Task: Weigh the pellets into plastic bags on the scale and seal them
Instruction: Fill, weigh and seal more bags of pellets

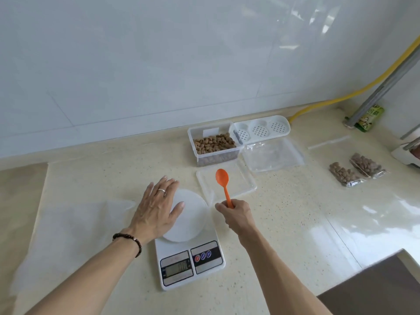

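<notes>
Beyond the right hand (235, 211), which grips the orange spoon (223, 184) bowl-forward, the tub of pellets (213, 143) lies straight ahead on the desk (295, 223). Its handle points that way. Flat-fingered, the left hand (156, 208) rests on the scale (193, 258), farther off.

A speckled cream stone counter (295, 223) meets a pale tiled wall (159, 64). A yellow hose (354, 93) runs along it beside a green packet (369, 118), possibly snacks.

Beige speckled counter (295, 223). On it: scale (191, 258), pellet tub (213, 145) w/ lid (227, 185) in front. Empty bags (272, 155) and 2 filled bags (356, 169) at right.
</notes>
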